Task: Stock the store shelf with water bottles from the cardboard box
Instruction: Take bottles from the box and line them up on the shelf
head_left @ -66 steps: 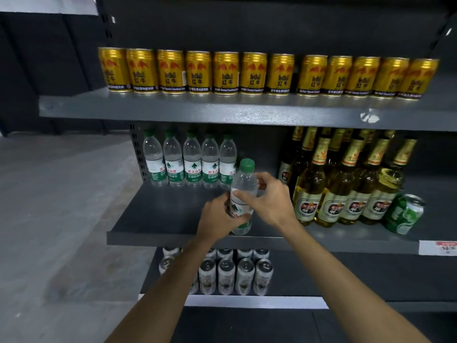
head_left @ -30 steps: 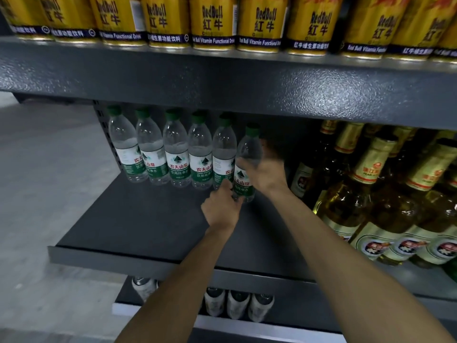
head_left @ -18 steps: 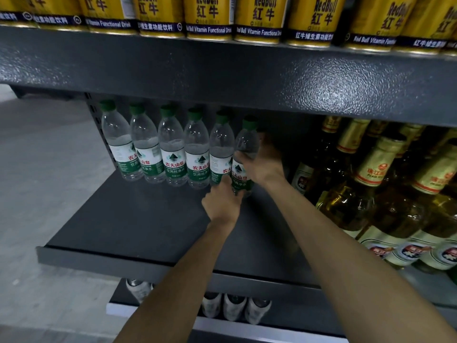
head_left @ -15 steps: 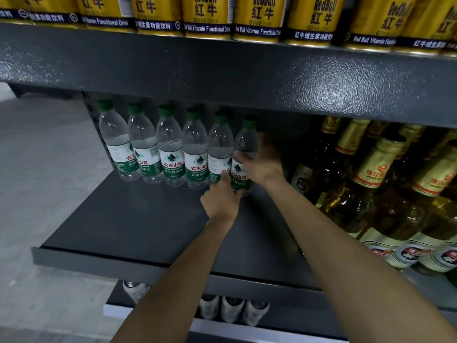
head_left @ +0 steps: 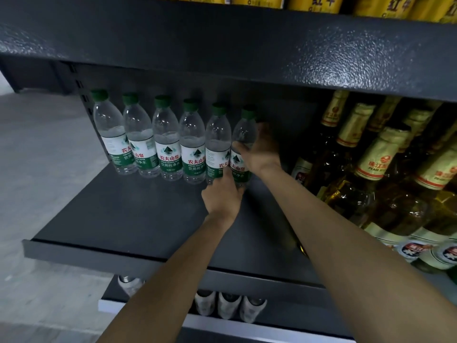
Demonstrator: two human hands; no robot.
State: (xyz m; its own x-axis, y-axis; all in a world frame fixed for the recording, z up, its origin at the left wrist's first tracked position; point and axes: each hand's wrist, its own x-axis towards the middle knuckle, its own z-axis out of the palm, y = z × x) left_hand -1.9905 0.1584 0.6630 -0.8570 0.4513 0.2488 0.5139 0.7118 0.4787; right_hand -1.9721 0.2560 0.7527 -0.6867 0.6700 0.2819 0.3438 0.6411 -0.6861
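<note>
A row of several clear water bottles [head_left: 168, 144] with green caps and green-white labels stands at the back of the dark grey middle shelf [head_left: 138, 214]. The rightmost water bottle [head_left: 243, 137] stands upright at the end of the row, touching its neighbour. My right hand [head_left: 262, 149] wraps around its right side at label height. My left hand [head_left: 222, 196] holds its base from the front. The cardboard box is out of view.
Amber glass bottles [head_left: 371, 174] with gold foil necks crowd the right half of the same shelf. Yellow cans [head_left: 314, 2] line the shelf above, whose thick front edge [head_left: 222, 45] overhangs. Silver cans [head_left: 227, 303] stand on the shelf below. Grey floor lies left.
The bottle went from the shelf's front to the back, joining the row's right end. Over the last half second my hands and the bottle barely shift; the view moved slightly closer.
</note>
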